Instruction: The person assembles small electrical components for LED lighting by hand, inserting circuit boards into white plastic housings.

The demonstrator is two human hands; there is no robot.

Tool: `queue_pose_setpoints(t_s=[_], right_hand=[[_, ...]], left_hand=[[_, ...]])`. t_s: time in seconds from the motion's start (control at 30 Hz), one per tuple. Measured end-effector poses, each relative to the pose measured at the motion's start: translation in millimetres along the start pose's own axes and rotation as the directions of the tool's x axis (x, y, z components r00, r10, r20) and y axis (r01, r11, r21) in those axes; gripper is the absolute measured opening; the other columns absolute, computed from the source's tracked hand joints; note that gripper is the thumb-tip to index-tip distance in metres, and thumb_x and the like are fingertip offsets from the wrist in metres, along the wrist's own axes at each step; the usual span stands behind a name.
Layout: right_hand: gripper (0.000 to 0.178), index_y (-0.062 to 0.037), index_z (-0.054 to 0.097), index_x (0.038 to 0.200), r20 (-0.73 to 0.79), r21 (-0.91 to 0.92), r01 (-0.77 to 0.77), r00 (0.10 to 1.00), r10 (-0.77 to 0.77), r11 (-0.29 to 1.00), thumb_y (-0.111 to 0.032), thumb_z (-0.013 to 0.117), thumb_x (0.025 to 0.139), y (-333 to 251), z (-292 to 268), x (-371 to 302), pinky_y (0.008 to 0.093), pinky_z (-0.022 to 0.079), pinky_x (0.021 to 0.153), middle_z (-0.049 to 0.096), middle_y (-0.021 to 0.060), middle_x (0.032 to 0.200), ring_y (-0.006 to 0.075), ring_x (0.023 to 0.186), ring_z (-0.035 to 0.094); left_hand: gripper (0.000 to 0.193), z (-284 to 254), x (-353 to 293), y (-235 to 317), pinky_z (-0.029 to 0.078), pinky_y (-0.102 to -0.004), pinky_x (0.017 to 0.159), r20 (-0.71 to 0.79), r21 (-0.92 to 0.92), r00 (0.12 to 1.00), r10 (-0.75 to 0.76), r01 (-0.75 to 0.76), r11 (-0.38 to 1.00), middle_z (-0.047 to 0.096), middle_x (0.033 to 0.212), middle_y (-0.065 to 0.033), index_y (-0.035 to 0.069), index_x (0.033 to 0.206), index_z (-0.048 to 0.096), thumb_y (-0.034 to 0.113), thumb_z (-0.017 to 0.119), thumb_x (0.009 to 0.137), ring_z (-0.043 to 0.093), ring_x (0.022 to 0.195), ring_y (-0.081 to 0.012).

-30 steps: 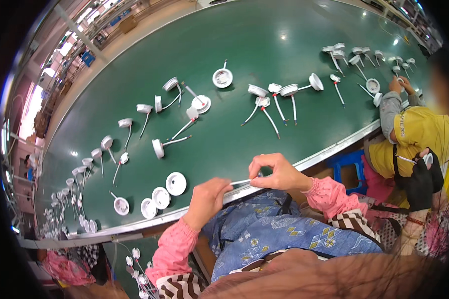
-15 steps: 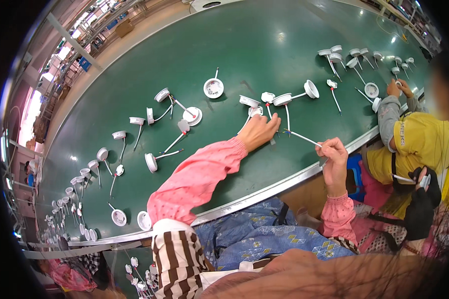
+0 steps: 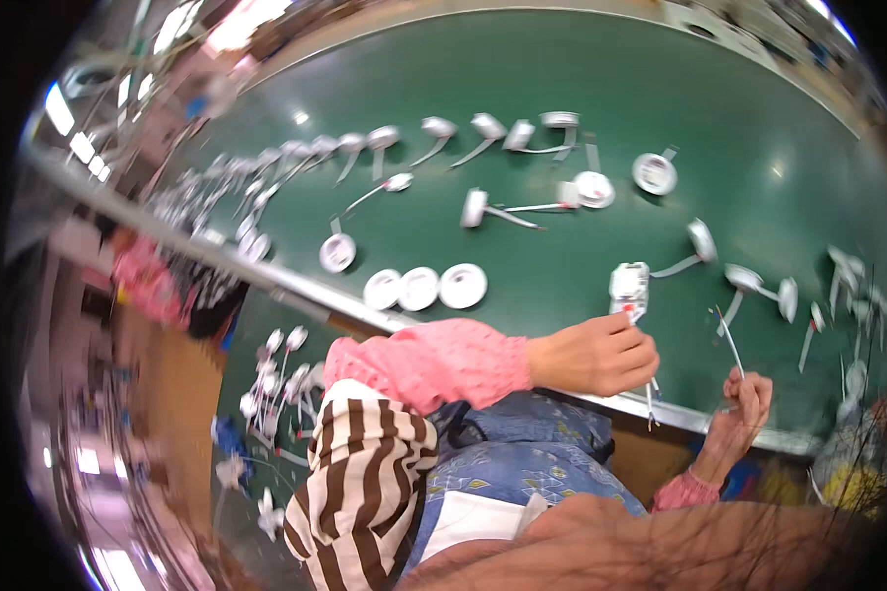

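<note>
My left hand [image 3: 601, 357] is closed, fingers pinched on the cable just below a flat white module [image 3: 629, 284] with a red spot at its lower end. The bare wire ends [image 3: 652, 406] of that cable hang below the fingers. Over the table's front edge, my right hand [image 3: 742, 406] grips a white cable [image 3: 731, 345], its thin stripped wires pointing up and away. What the other end of this cable joins is hidden by the hand. Beyond both hands lies a white round housing [image 3: 701, 240] with a cable tail.
Three round white housings [image 3: 420, 288] sit in a row along the green table's [image 3: 562, 256] near edge. Several more with cables run along the left and far side. At lower left, a lower surface bears a heap of white cabled parts [image 3: 276, 384]. More housings [image 3: 742, 278] lie at right.
The view has swung to the left. My left hand has lifted a white module by its cable and drawn it toward the table's near edge. My right hand still holds its cable.
</note>
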State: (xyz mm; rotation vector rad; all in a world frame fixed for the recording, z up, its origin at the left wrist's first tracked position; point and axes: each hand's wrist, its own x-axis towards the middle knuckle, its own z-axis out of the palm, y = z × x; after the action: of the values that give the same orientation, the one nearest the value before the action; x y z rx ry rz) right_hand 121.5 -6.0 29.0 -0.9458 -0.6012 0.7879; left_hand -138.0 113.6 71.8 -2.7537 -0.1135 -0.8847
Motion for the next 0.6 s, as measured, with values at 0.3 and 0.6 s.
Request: queue_pose_setpoints(t_s=[0.3,0.6], right_hand=[[0.007,0.0013,0.055,0.088,0.391,-0.023,-0.155,0.908,0.152,0.988,-0.002,0.061,0.091,40,98,4,0.0272,0.04,0.072,0.053,0.0061,0.084,0.0129,0.075,0.046],[0.011,0.0012,0.065,0.093,0.45,-0.068,-0.311,0.838,0.307,0.948,0.0,0.072,0.085,62,174,-26,0.0232,0.047,0.074,0.068,0.0062,0.089,0.0099,0.081,0.061]], left_hand=[[0.015,-220,-272,35,0.051,-0.0443,0.072,-0.082,0.751,0.284,-0.955,0.648,0.128,0.06,0.086,-0.0116,0.007,0.091,0.06,0.006,0.064,0.077,0.063,0.083,-0.0329],[0.02,-282,-461,158,0.054,-0.0464,0.071,-0.1,0.877,-0.314,-0.944,0.421,-0.233,0.068,0.093,-0.0166,0.004,0.099,0.068,0.004,0.069,0.079,0.069,0.087,-0.0353]])
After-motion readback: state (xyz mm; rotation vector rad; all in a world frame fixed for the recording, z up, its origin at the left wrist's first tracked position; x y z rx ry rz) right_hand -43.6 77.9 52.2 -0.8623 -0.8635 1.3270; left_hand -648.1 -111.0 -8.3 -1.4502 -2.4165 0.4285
